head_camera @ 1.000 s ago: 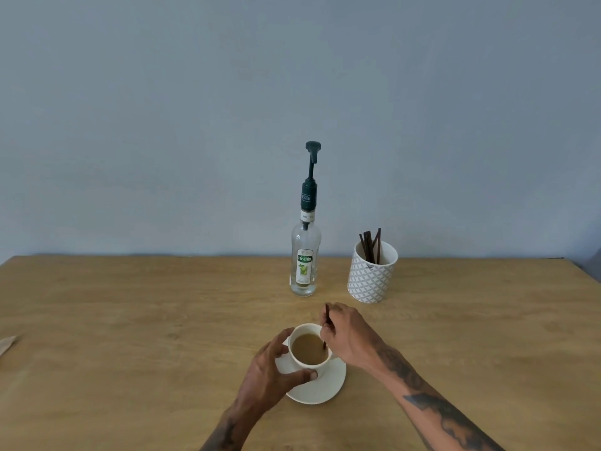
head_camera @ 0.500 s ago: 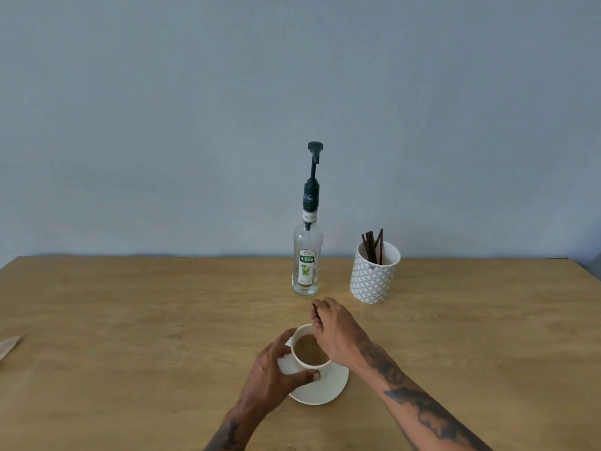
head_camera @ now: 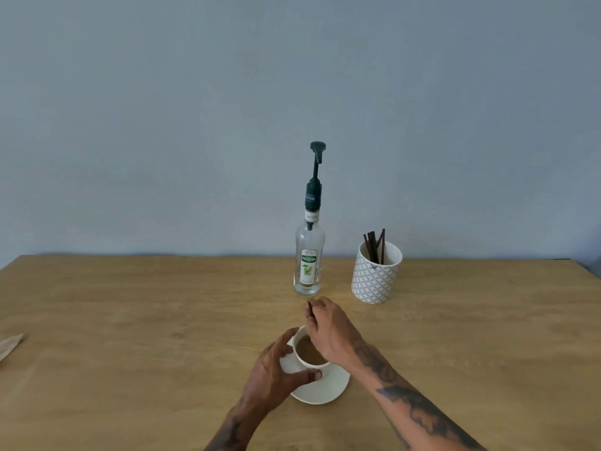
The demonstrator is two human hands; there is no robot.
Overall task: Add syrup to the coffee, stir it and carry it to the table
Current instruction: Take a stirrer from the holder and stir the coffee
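Observation:
A white cup of milky coffee (head_camera: pixel 309 354) stands on a white saucer (head_camera: pixel 328 387) near the front of the wooden table (head_camera: pixel 130 320). My left hand (head_camera: pixel 276 374) wraps around the cup's left side, thumb on its front. My right hand (head_camera: pixel 331 330) hovers over the cup's far right rim, pinching a thin dark stir stick (head_camera: pixel 310 309) whose lower end dips into the coffee. Behind them stands a clear syrup bottle (head_camera: pixel 308 255) with a dark green pump, upright and untouched.
A white patterned holder (head_camera: pixel 375 276) with several dark stir sticks stands right of the bottle. A scrap of brown paper (head_camera: pixel 9 345) lies at the table's left edge. A grey wall rises behind the table's far edge.
My right hand and the stick have swung from the cup's right side toward its far rim. The left hand keeps its hold on the cup.

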